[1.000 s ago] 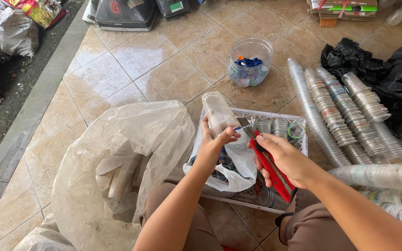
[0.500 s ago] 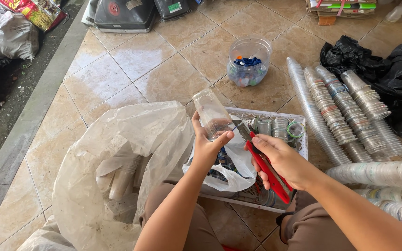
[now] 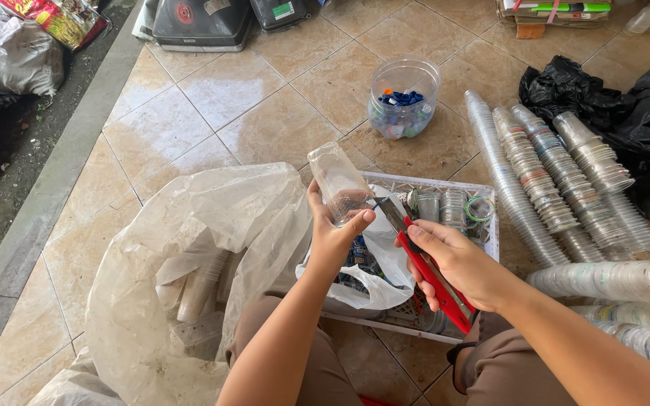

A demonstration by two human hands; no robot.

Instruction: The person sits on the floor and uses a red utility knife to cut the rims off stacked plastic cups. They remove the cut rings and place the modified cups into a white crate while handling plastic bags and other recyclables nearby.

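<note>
Left hand (image 3: 334, 234) grips clear cup (image 3: 338, 183), unchanged; right hand (image 3: 457, 263) clenches red cutter (image 3: 430, 271), blade now nearer.

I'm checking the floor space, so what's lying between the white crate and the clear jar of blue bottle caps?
In the head view, only bare tan floor tile separates the white crate from the clear jar of blue bottle caps. Nothing lies on that stretch.

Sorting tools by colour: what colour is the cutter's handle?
Red, seen in the head view: the cutter in the right hand.
</note>
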